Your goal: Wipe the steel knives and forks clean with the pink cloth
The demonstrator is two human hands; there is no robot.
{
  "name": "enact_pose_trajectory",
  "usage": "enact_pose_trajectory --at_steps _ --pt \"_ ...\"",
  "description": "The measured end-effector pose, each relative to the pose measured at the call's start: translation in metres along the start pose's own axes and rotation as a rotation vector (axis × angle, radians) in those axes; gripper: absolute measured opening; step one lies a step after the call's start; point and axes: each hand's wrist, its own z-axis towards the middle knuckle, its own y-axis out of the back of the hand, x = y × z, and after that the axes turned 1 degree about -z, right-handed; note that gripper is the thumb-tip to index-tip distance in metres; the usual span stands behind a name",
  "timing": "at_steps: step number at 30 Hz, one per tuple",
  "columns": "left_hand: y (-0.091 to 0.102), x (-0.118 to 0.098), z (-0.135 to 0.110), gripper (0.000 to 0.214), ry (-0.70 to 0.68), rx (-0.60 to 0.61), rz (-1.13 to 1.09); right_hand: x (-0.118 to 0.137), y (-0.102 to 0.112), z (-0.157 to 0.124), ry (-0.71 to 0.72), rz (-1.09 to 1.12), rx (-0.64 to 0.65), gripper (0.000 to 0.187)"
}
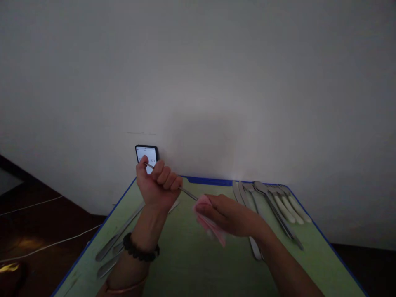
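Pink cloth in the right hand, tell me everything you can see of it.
The pink cloth looks soft, with paler, whitish patches. The right hand grips its bunched upper part, into which a slim metal utensil disappears; the lower part hangs in loose folds over the green tabletop. Blur hides its weave and any hem.

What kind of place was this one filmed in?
Indoors, probably a room in a home, though that isn't certain: a green tabletop with blue edging against a plain wall, cutlery laid on it, and a lit phone at its far side.
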Motion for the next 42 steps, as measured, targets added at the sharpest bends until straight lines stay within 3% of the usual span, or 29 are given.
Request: enact_pose_trajectory --at_steps 5,10,18,24,29,33,37,42 --pt "0.008 -0.024 0.002 0.049 -0.094 -0.033 -0.114 0.005 0.01 -0.012 -0.071 -0.094 0.014 0.031" --pt "0.007 -0.026 0.003 0.048 -0.115 -0.059 -0.148 0.013 0.015 -0.021 -0.098 -0.169 -0.042 0.029" --pt "0.018 -0.024 0.009 0.046 -0.11 0.014 -0.291 0.023 0.024 -0.026 0.009 -0.079 0.156 0.033" --pt "0.028 -0.015 0.011 0.048 -0.15 -0.007 -0.34 0.023 0.015 -0.023 -0.21 -0.387 -0.028 0.034" --pt "0.027 -0.001 0.009 0.051 -0.092 -0.071 -0.339 0.017 0.012 -0.024 -0.318 -0.497 -0.026 0.035" --pt "0.019 0.016 0.005 0.053 0.02 0.007 -0.33 0.015 0.002 -0.016 -0.292 -0.44 0.038 0.039" --pt "0.012 0.026 0.001 0.053 0.199 0.091 -0.28 0.014 -0.01 -0.006 -0.231 -0.374 -0.01 0.036" --pt "0.017 0.002 0.006 0.05 0.055 0.025 -0.284 0.009 0.002 -0.008 -0.237 -0.352 -0.004 0.034"
